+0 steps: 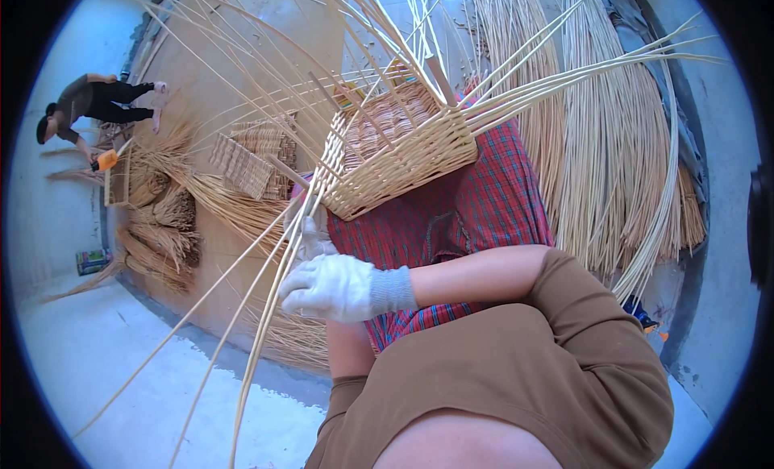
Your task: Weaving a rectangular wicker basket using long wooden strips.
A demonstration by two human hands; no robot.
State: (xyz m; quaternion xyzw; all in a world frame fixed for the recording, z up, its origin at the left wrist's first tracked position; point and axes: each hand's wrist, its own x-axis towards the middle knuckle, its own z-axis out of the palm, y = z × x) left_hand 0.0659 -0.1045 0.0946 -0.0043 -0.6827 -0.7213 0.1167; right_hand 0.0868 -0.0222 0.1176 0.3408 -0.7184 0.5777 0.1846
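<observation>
A half-woven wicker basket (403,167) rests tilted over my lap, with stakes and long loose canes fanning out from its rim. My left hand (313,242), in a pale work glove, is at the basket's near left corner, its fingers closed around a bundle of wicker canes (264,324) there. Crossing in front of it, my right hand (332,288) wears a white glove with a grey cuff. Its fingers are curled right beside those canes; what lies inside them is hidden. Part of my left hand is covered by the right.
A plaid red cloth (504,195) covers my lap. Long cane bundles (601,139) lie at right. Woven panels (256,156) and tied bundles (165,227) are on the floor at left. Farther left a person (93,102) holds an orange tool (106,159) near a wooden frame (118,183).
</observation>
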